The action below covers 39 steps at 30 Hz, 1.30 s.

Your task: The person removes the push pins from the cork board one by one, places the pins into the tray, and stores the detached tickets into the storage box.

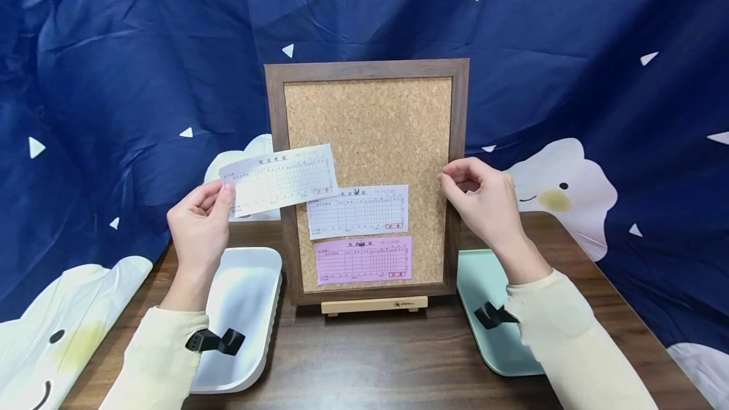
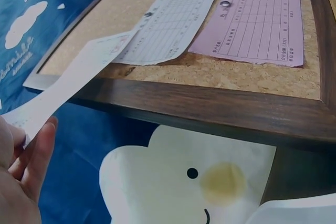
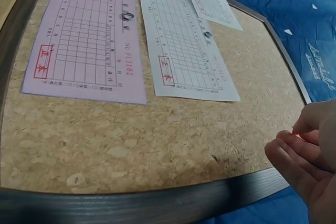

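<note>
Cream sleeves, and a slip held by one end.
White tray and green tray stand either side, likely for easy reach. Left hand pinches the slip's left end, probably sparing its print; its other end overlaps a white sheet in view. Right hand's thumb and finger meet; whether on something small, I cannot tell. Pins fix white and pink sheets to the board, propped on a ledge.

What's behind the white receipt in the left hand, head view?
Brown frame, cork, pinned white receipt and cloud-print backdrop show around the held receipt. The pinned one's upper-left corner and covered frame section can't be seen.
</note>
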Available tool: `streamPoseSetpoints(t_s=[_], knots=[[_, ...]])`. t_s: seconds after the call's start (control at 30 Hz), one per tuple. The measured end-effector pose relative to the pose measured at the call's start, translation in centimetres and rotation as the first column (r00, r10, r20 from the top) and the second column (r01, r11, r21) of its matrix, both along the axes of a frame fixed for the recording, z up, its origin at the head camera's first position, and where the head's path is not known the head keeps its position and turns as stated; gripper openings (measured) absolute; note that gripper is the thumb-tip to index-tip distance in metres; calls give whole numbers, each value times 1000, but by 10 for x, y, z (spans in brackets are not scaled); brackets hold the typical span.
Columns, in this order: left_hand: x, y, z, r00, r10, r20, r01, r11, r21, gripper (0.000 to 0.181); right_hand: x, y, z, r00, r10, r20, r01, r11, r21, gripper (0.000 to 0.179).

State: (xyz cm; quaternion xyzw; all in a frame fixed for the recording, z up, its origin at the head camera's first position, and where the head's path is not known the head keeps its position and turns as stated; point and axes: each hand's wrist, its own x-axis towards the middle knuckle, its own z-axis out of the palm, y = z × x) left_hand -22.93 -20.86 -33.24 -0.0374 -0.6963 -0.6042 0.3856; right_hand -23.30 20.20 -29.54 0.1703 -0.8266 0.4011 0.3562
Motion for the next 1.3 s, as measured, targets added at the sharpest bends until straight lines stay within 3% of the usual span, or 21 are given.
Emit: streamPoseSetpoints(t_s=[0.23,0.47,1.3], knots=[[2,-6,-3,999,43,15,-42,999,-33,25,1,9,-8,999,2,-38,-1,999,39,4],[6,-12,-6,999,46,22,-45,998,-45,23,3,19,-15,999,-7,-46,10,998,68,5],[13,-28,-21,987,102,125,-95,994,-61,23,12,43,-40,998,-29,-57,33,997,66,7]])
